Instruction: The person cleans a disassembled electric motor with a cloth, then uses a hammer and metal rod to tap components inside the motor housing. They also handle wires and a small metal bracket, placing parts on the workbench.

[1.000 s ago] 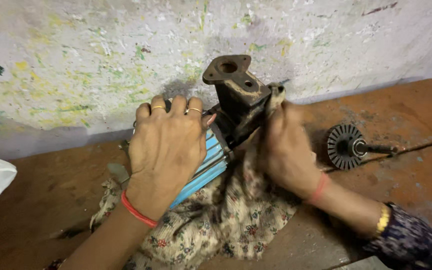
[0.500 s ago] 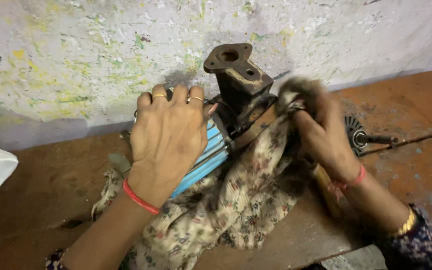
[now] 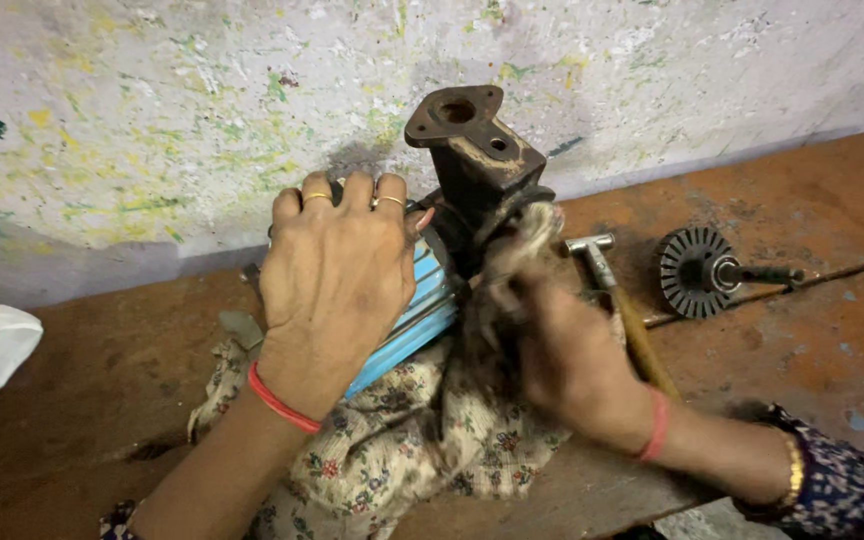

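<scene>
- Since half a second back, the right hand (image 3: 567, 350) has dropped from the pump's 3 o'clock side toward 5 o'clock, dragging the floral cloth (image 3: 422, 450) along.
- Its fingers are bunched tight on that cloth, blurry though.
- Left hand (image 3: 337, 280) lies flat on the blue pump motor (image 3: 422, 310), fingers spread, not clamped.
- Pump sits mid-worktop (image 3: 102, 400) by the wall.
- Hammer (image 3: 617, 300) and toothed disc (image 3: 697, 272) lie at 3 o'clock.

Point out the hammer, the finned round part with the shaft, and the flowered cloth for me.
hammer (image 3: 590, 247): head view, on its metal head.
finned round part (image 3: 693, 272): head view, on the finned disc, right of the hammer.
flowered cloth (image 3: 407, 450): head view, on the spread fabric under the pump.
</scene>
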